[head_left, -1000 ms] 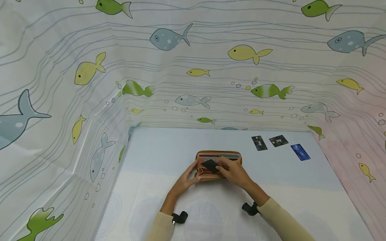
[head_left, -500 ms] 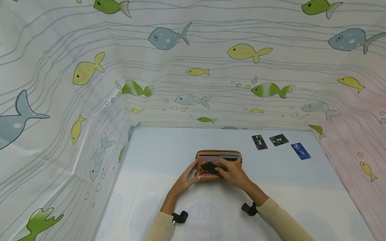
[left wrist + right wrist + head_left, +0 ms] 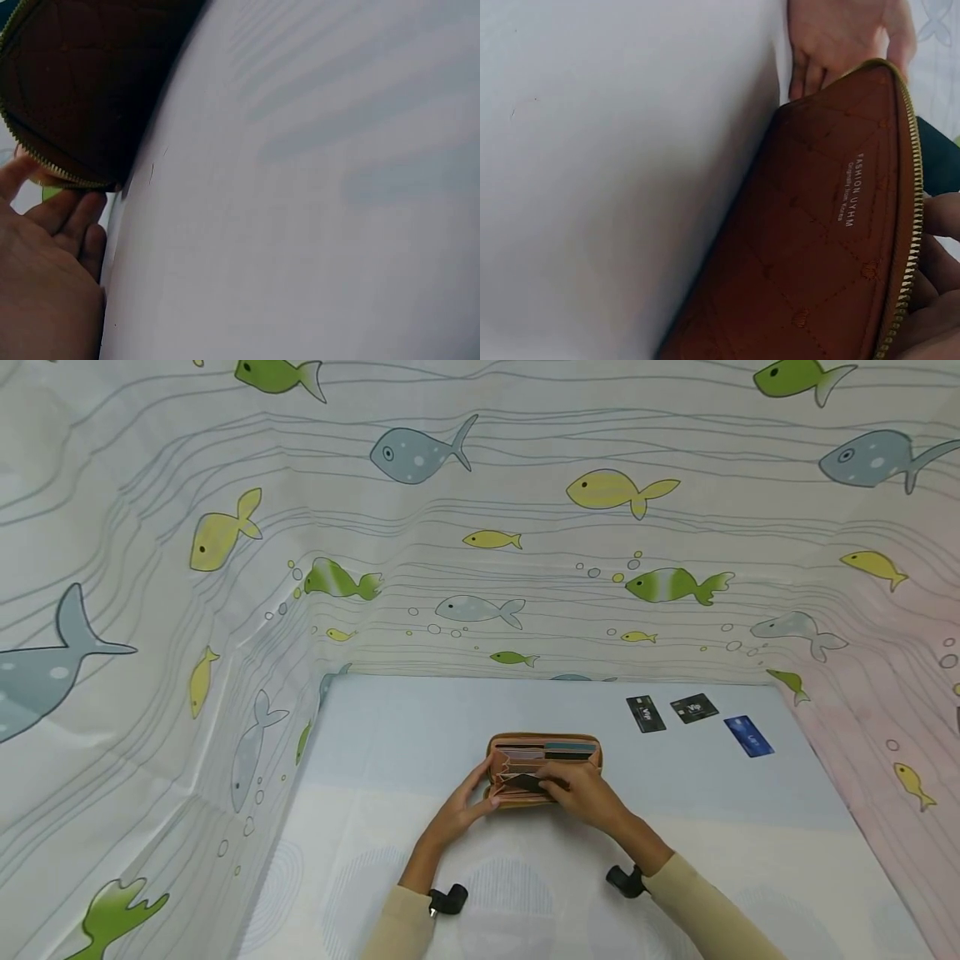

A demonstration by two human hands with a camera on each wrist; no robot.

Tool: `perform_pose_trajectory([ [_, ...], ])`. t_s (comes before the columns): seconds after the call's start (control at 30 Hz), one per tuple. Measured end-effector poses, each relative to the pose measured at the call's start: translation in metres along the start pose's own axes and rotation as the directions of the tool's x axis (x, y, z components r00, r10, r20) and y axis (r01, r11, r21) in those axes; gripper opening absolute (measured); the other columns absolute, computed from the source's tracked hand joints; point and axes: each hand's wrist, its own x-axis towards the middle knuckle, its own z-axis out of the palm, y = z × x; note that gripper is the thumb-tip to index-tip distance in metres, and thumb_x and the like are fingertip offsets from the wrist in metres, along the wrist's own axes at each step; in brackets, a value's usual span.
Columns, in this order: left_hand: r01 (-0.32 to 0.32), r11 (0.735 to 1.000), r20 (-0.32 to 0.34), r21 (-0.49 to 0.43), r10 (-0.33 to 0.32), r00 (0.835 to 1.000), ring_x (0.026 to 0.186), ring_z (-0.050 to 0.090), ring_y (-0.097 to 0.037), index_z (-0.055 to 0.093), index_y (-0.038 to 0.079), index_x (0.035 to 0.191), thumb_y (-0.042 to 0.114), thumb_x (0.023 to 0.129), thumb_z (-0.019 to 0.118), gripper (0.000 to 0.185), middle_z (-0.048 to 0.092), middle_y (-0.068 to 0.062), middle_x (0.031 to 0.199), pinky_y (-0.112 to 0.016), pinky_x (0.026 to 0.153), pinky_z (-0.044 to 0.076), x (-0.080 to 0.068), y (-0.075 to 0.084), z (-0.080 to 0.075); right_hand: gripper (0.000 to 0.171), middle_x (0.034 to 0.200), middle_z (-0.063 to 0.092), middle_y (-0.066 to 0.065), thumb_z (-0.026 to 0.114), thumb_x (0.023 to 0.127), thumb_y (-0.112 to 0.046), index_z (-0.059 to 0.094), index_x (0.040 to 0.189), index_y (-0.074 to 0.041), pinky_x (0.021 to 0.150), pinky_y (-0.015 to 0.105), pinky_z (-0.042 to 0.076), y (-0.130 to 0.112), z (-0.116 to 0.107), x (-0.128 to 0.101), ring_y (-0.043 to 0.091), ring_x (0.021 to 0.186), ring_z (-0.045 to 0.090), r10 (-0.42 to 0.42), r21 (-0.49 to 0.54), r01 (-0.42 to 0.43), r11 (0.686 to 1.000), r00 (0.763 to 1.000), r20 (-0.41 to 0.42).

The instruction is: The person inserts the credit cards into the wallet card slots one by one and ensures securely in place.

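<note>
My left hand (image 3: 455,814) is gripping the left end of the brown wallet (image 3: 795,255), coming in at its 8 o'clock. The wallet is sitting wide open on the counter (image 3: 390,735), at 12 o'clock from me. A dark card (image 3: 522,782) is showing inside, toward the wallet's 6 o'clock side. My right hand (image 3: 588,793), at 4 o'clock, is pinching that card in its fingers. I can't tell how much of it is hiding. At 2 o'clock a black card (image 3: 646,714) is lying near a second black card (image 3: 693,708), and a blue card (image 3: 748,737) is lying almost at 3 o'clock.
</note>
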Motion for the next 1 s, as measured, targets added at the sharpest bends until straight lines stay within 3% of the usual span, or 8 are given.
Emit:
perform_pose_trajectory([
  [0.23, 0.041, 0.999, 0.003, -0.01, -0.041, 0.999, 0.156, 0.01, -0.021, 0.02, 0.034, 0.16, 0.025, 0.099, 0.061, 0.074, 0.018, 0.005, 0.167, -0.055, 0.124, 0.009, 0.001, 0.005, -0.002, 0.022, 0.103, 0.078, 0.004, 0.074, 0.088, -0.006, 0.078, 0.109, -0.012, 0.072, 0.029, 0.057, -0.002, -0.004, 0.002, 0.014, 0.088, 0.075, -0.012, -0.029, 0.013, 0.999, 1.0, 0.028],
  [0.47, 0.017, 1.0, 0.008, -0.022, -0.017, 1.0, 0.156, 0.013, -0.025, 0.022, 0.026, 0.16, 0.017, 0.098, 0.061, 0.074, 0.02, -0.002, 0.167, -0.059, 0.123, 0.009, 0.002, 0.008, -0.004, 0.024, 0.105, 0.077, 0.003, 0.074, 0.088, -0.004, 0.078, 0.111, -0.009, 0.077, 0.033, 0.06, -0.006, -0.007, 0.004, 0.017, 0.095, 0.074, -0.058, -0.094, 0.065, 0.993, 0.995, 0.078],
  [0.8, 0.032, 0.999, 0.02, -0.013, -0.032, 0.999, 0.155, 0.013, -0.024, 0.019, 0.025, 0.161, 0.025, 0.099, 0.061, 0.075, 0.02, -0.003, 0.167, -0.056, 0.124, 0.01, 0.001, 0.011, -0.004, 0.023, 0.104, 0.077, 0.001, 0.074, 0.089, -0.008, 0.078, 0.112, -0.011, 0.077, 0.029, 0.059, -0.019, -0.008, 0.003, 0.015, 0.094, 0.073, -0.095, -0.198, 0.12, 0.973, 0.987, 0.129],
  [1.0, 0.025, 1.0, 0.019, -0.007, -0.025, 1.0, 0.156, 0.012, -0.026, 0.019, 0.024, 0.161, 0.023, 0.1, 0.06, 0.074, 0.018, -0.004, 0.168, -0.057, 0.123, 0.01, 0.001, 0.011, -0.004, 0.022, 0.104, 0.077, 0.001, 0.074, 0.089, -0.008, 0.078, 0.11, -0.011, 0.077, 0.029, 0.059, -0.022, -0.007, 0.003, 0.015, 0.093, 0.073, -0.104, -0.222, 0.133, 0.966, 0.985, 0.138],
])
